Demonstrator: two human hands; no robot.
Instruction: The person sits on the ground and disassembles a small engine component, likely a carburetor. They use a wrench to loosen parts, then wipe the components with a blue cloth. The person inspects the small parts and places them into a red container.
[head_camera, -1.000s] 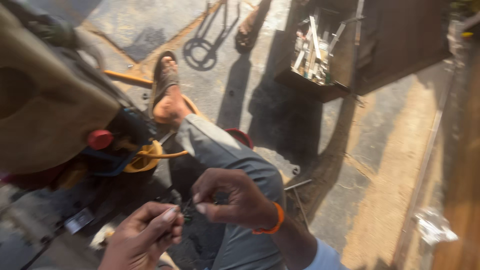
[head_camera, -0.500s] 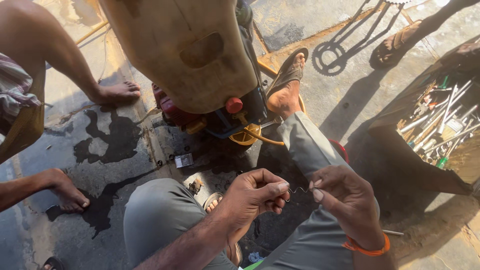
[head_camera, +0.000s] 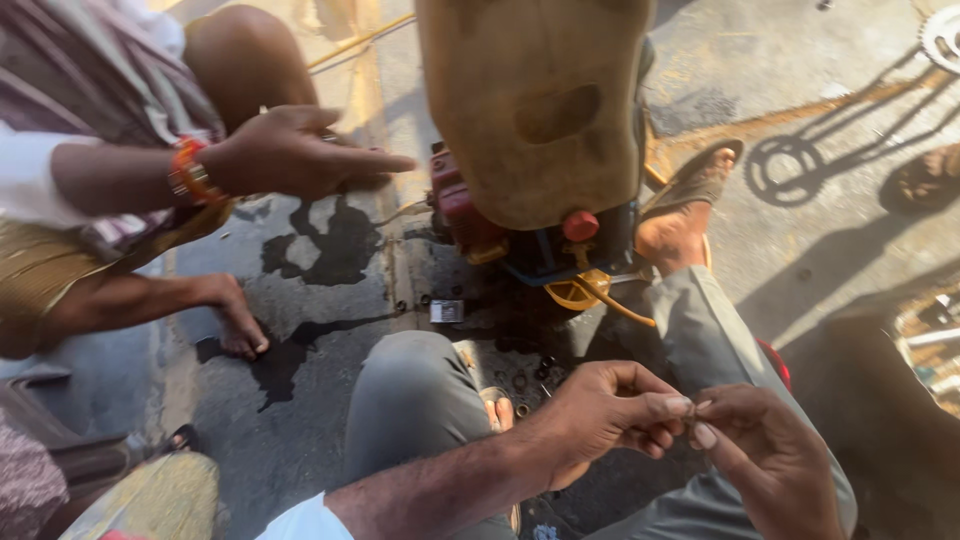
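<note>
Shifted since the half-second-earlier view: both hands now sit lower and further right in the picture, the tan tank stands more central above them, and a co-worker's arm has come into view at upper left. Item one, the left hand (head_camera: 610, 415): forearm entering from the bottom edge, wrist bent slightly, fingers curled, thumb and forefinger tips pressed together in a narrow grip on a small part (head_camera: 690, 412) too tiny to identify. Item two, the right hand (head_camera: 765, 455): rising from the lower right, fingers folded, thumb and forefinger closing on the same small part from the other side, so the two grips meet tip to tip, seemingly to steady something too fine for one hand. Location of the part: between the fingertips, held above the grey trouser knees, close to the eyes rather than on the ground. Item three, tan tank (head_camera: 535, 100) on a red and blue machine (head_camera: 520, 245), standing just beyond the knees on the oil-stained concrete floor (head_camera: 300, 400). Item four, loose washers and nuts (head_camera: 525, 375) lying on the floor between the legs, within reach. Item five, co-worker's hand (head_camera: 300, 150) with an orange wristband, fingers extended toward the machine.
</note>
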